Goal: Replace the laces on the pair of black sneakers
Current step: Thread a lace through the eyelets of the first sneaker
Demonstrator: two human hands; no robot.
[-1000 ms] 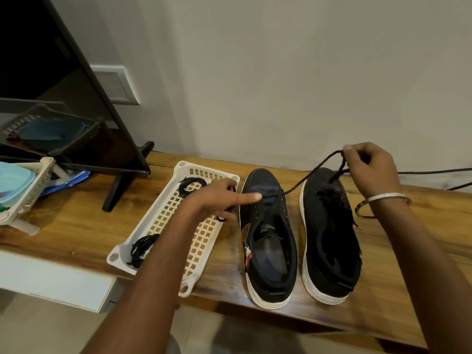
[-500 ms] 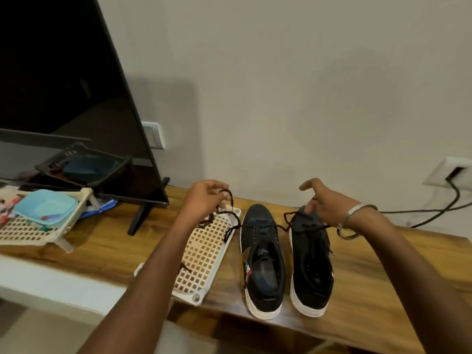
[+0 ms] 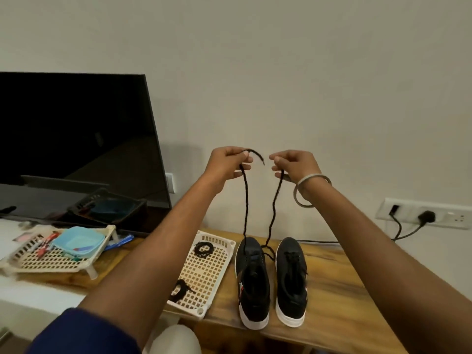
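Note:
Two black sneakers with white soles stand side by side on the wooden table, the left sneaker (image 3: 252, 282) and the right sneaker (image 3: 291, 279). A black lace (image 3: 245, 200) rises from the toe end of the left sneaker in two strands. My left hand (image 3: 227, 163) pinches one end high above the shoes; my right hand (image 3: 293, 164) pinches the other end, with a metal bangle on that wrist. The right sneaker has a lace threaded in it. Two coiled black laces (image 3: 203, 249) (image 3: 180, 290) lie in a white lattice tray (image 3: 224, 272) left of the shoes.
A dark TV screen (image 3: 76, 139) stands at the left on the table. In front of it sits another lattice tray (image 3: 51, 261) holding a blue container (image 3: 79, 241). A wall socket (image 3: 429, 215) with plugged cables is at the right. The wooden table (image 3: 337, 290) edge runs near the shoe heels.
Both hands have lifted from the shoes to well above them, pulling the two lace ends up taut-ish from the left sneaker. The view has tilted up and back.

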